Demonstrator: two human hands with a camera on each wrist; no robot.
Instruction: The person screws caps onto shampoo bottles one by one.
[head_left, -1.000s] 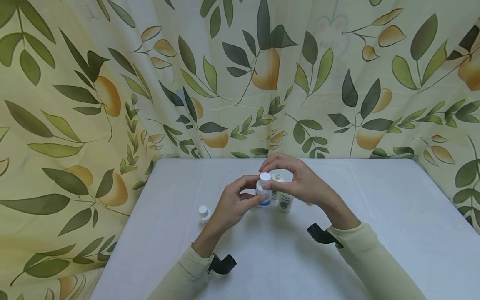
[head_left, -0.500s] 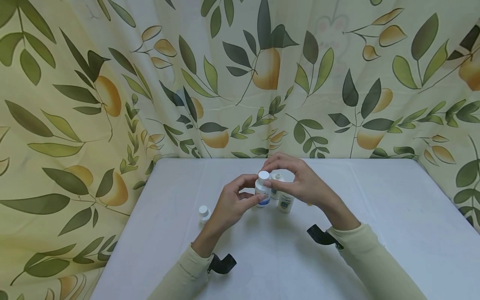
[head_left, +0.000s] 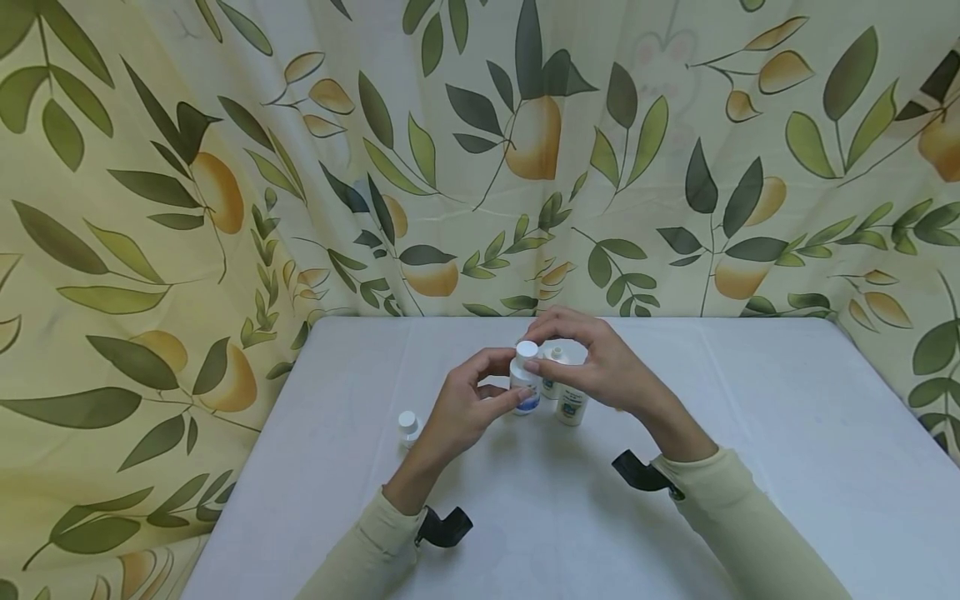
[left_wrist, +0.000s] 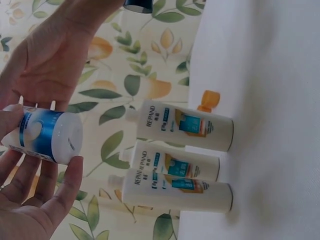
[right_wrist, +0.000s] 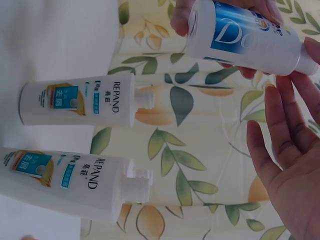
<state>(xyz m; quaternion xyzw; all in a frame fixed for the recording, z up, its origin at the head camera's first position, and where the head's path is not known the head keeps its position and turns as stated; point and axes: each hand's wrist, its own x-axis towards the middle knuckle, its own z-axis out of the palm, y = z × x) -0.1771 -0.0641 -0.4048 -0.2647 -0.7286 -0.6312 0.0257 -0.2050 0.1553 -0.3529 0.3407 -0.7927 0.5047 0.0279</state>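
My left hand (head_left: 467, 402) grips the body of a small white bottle (head_left: 525, 385) with a blue label. It is held upright in the head view, apart from the table. At its top, my right hand (head_left: 600, 362) pinches the white cap (head_left: 527, 352) between thumb and fingers. The cap sits on the bottle's neck; whether it is loose cannot be told. Large letters starting "Do" show on the bottle's label (right_wrist: 240, 32) in the right wrist view. Behind and beside the hands stand three white "REPAND" bottles (left_wrist: 185, 125) with bare necks and teal labels.
Left of my left forearm stands another small white-capped bottle (head_left: 408, 427), partly hidden. Orange pieces (left_wrist: 210, 99) lie behind the REPAND bottles in the left wrist view. A leaf-and-fruit patterned curtain (head_left: 480, 167) hangs along the back edge of the white-covered table (head_left: 787, 400).
The held bottle and its cap have shifted very slightly left and up in the head view. Both hands keep their hold, and the standing bottles have not moved.
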